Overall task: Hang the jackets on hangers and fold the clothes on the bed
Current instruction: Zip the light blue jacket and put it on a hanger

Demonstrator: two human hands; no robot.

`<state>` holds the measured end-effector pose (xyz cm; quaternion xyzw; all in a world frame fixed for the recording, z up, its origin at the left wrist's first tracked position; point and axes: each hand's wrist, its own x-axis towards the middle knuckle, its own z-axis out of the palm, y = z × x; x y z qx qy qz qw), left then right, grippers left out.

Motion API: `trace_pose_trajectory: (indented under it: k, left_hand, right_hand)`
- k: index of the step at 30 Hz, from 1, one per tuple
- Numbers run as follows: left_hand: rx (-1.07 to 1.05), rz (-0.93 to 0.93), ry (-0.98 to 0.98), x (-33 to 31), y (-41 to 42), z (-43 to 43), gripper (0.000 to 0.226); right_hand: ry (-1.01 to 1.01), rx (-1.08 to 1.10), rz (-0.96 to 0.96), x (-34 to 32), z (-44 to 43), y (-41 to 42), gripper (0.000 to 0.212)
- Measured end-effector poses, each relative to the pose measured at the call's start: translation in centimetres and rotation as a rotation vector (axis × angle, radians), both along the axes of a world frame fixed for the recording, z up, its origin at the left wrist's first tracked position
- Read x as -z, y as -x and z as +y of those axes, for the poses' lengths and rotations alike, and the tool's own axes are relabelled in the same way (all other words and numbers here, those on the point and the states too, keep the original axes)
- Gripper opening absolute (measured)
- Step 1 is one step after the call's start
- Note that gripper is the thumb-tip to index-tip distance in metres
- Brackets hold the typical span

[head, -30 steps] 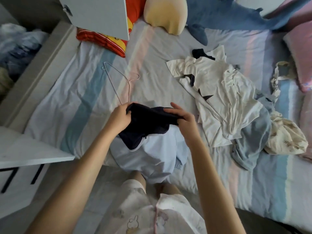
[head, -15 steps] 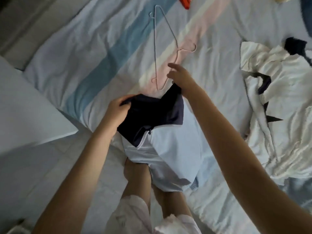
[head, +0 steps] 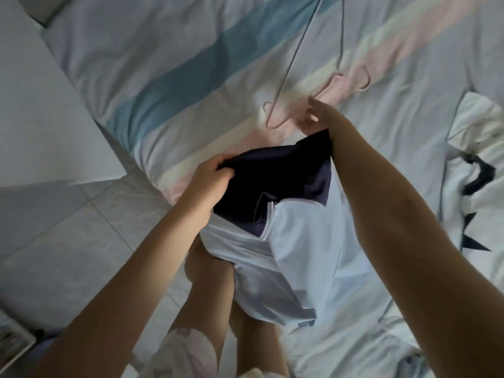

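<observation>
A jacket (head: 300, 241), navy at the top and light blue below with a white zipper, hangs over the bed's edge in front of me. My left hand (head: 215, 175) grips its navy collar part. My right hand (head: 317, 113) is stretched past the jacket over the striped sheet, fingers loosely spread, its fingertips at one arm of a thin pale wire hanger (head: 283, 77) lying flat on the bed. Navy fabric lies against my right wrist. No finger visibly closes round the hanger.
The bed (head: 163, 77) has a blue, cream and pink striped sheet. A crumpled white garment with dark markings (head: 480, 148) lies at the right. A white cabinet top (head: 41, 105) stands at the left, with tiled floor (head: 68, 241) below. My legs stand against the bed.
My view has tilted down and closer to the bed. My right hand let go of the jacket and reached forward to the hanger. My left hand keeps its hold.
</observation>
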<state>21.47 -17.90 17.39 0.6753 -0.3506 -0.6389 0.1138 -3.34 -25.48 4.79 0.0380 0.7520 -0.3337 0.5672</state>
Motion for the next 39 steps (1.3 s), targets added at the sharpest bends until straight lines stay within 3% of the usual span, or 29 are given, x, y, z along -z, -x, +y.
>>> trace_pose_trajectory:
  k: [4,11,14,17,19,21,23,28,30,33,35,39]
  left_hand:
    - [-0.018,0.072,-0.018,0.0,0.7,0.8,0.038]
    - [-0.053,-0.032,-0.080,3.6,-0.6,-1.6,0.042]
    - [0.001,-0.039,-0.034,2.5,-0.4,-1.1,0.045]
    - [0.189,-0.076,0.072,0.0,-0.1,-0.7,0.038]
    - [0.271,-0.073,0.136,-1.9,0.4,-0.1,0.031]
    - [0.293,-0.068,0.178,-4.3,1.1,0.5,0.028]
    - [0.290,-0.039,0.198,-7.1,2.0,1.2,0.025]
    - [0.374,0.037,0.301,-14.4,4.5,4.0,0.013]
    - [0.405,0.043,0.346,-17.7,5.5,5.7,0.012]
    - [0.385,0.068,0.418,-23.0,7.0,8.3,0.005]
    - [0.308,0.103,0.413,-25.5,8.0,9.6,0.004]
    - [0.276,0.212,0.397,-30.8,11.0,12.8,0.006]
  right_hand:
    - [0.031,-0.108,0.068,0.0,-0.9,-0.2,0.032]
    - [-0.057,-0.349,0.218,4.0,-0.2,-1.0,0.045]
    - [0.068,-0.145,0.228,2.3,3.3,0.1,0.019]
    - [0.121,0.139,0.327,0.8,6.8,1.7,0.038]
    - [0.149,0.230,0.327,-2.0,8.1,2.5,0.045]
    - [0.221,0.304,0.206,-6.1,9.0,2.7,0.026]
    - [0.276,0.201,0.195,-10.3,9.7,2.4,0.009]
    - [0.504,-0.121,0.380,-21.3,12.2,1.1,0.016]
    - [0.643,-0.115,0.347,-27.0,13.6,1.2,0.013]
    - [0.817,-0.077,0.346,-35.8,17.1,2.2,0.037]
    - [0.920,-0.033,0.251,-39.1,19.8,3.1,0.045]
    - [1.124,-0.038,0.022,-44.2,26.9,3.6,0.038]
